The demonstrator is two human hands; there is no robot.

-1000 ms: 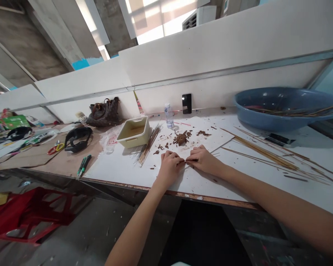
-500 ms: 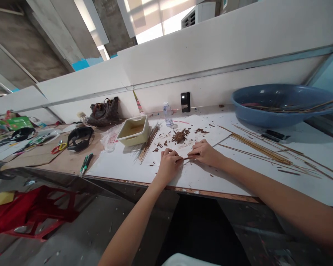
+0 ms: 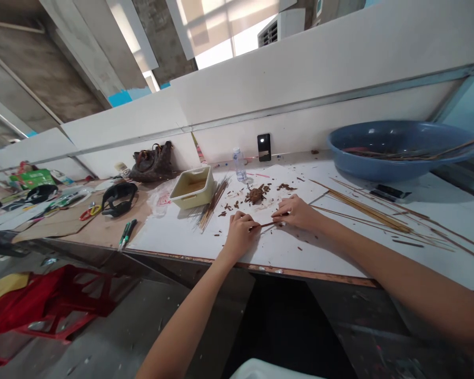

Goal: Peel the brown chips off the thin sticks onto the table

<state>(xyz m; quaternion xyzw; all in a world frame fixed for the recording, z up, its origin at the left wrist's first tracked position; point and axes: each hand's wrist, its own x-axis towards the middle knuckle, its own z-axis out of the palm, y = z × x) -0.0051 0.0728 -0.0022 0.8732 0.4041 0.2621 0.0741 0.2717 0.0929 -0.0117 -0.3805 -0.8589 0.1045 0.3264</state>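
Observation:
A thin brown stick [image 3: 267, 225] spans the gap between my hands, low over the white sheet [image 3: 205, 246]. Its left end is pinched in the closed fingers of my left hand [image 3: 242, 230]. Closed too, my right hand [image 3: 293, 211] grips the other end. Just beyond them lies a clump of dark brown material [image 3: 256, 195], with brown crumbs and short pieces scattered round it. A bundle of thin sticks [image 3: 214, 204] rests to the left, and longer yellowish sticks [image 3: 367, 210] lie to the right.
A cream tub [image 3: 193, 195] of brownish liquid stands left of a clear bottle [image 3: 239, 167]. A phone [image 3: 264, 147] leans on the back panel. The large blue basin [image 3: 403, 160] holds long sticks. Green-handled cutters [image 3: 127, 233] and a black headset [image 3: 119, 199] lie leftward.
My right hand has shifted slightly right, away from my left hand, so more of the brown stick shows between them. The whole view has moved a little.

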